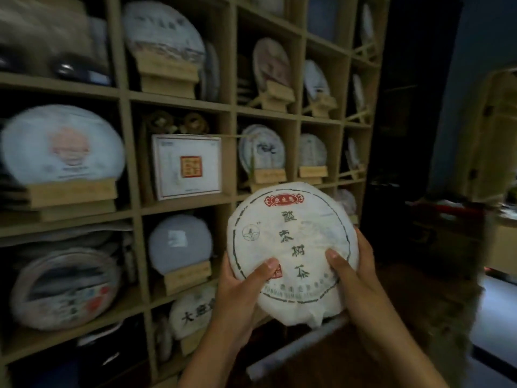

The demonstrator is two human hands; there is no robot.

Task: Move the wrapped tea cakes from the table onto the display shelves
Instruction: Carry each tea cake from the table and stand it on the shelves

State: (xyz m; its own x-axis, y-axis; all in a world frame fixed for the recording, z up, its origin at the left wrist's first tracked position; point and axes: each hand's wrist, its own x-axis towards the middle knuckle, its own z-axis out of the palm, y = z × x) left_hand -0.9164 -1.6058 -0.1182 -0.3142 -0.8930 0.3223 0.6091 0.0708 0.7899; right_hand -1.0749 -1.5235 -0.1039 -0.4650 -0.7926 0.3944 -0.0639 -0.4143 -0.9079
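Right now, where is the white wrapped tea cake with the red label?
In the head view, the wrapped tea cake is right of centre, held upright by the left hand and right hand before the display shelves.

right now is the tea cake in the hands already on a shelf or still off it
Off it. The wrapped tea cake is held upright in front of the shelves by the left hand and right hand, resting on no stand.

Wooden display shelves (179, 99), grid of open compartments. Most hold wrapped tea cakes (63, 144) upright on wooden stands (72, 191); one holds white certificate card (187, 166).
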